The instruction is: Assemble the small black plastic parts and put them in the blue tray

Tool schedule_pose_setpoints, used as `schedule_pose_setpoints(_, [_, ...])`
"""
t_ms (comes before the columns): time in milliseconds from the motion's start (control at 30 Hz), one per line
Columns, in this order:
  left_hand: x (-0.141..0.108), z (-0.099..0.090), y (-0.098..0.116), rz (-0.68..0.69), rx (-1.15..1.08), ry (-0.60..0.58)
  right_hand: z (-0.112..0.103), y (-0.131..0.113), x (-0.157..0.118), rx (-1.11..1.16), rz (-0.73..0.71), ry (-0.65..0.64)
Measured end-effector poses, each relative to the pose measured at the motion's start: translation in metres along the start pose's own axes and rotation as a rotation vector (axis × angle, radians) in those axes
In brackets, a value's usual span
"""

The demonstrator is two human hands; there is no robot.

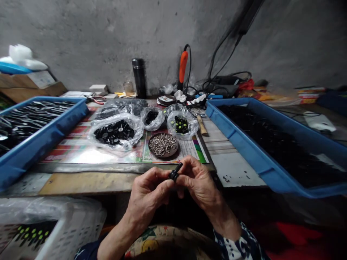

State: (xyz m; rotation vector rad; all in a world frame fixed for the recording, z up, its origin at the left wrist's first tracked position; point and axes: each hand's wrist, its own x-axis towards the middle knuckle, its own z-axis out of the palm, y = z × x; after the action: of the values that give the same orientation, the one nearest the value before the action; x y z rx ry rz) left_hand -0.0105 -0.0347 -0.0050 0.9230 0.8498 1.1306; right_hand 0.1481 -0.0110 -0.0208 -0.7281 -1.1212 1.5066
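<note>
Between my two hands is a small black part [174, 175] with a rod-like piece sticking up to the right; its exact kind is not clear. My left hand [149, 191] pinches it from the left with thumb and forefinger. From the other side, the thumb and fingers of my right hand [199, 184] close on the same part. Just beyond my hands sits a round dish [163, 156] of small silvery screws or pins. Behind it are an open plastic bag [119, 144] of black pieces with round discs and a smaller bag [187, 134] of black pieces with yellow-green ends.
Blue trays of black parts stand left [67, 126] and right [233, 133]. Toward the wall are a black flask [139, 77], an orange-handled tool [183, 66], red-handled pliers [98, 100] and a wooden handle [202, 125]. A white crate [73, 224] is below the table's left edge.
</note>
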Motion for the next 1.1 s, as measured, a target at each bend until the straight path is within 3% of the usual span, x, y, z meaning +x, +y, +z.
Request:
schedule_pose_setpoints(67, [0.000, -0.001, -0.002, 0.001, -0.020, 0.022, 0.002, 0.001, -0.002, -0.144, -0.101, 0.060])
schedule_pose_setpoints(167, [0.000, -0.002, -0.005, 0.003, -0.058, 0.047, 0.008, -0.002, -0.010, -0.588, -0.435, 0.183])
schedule_pose_setpoints(233, [-0.001, -0.002, -0.006, 0.010, -0.078, 0.048, 0.012, -0.004, -0.014, -0.854, -0.652, 0.198])
schedule_pose_setpoints(300, [-0.001, -0.002, -0.006, 0.015, -0.089, 0.052, 0.014, -0.005, -0.016, -0.994, -0.762, 0.170])
schedule_pose_setpoints(467, [-0.004, 0.001, -0.005, 0.004, -0.110, 0.074, 0.013, -0.005, -0.017, -1.053, -0.767, 0.136])
schedule_pose_setpoints(1100, [-0.004, 0.006, 0.001, 0.047, -0.071, 0.118, 0.017, -0.004, -0.013, -1.224, -0.879, 0.227])
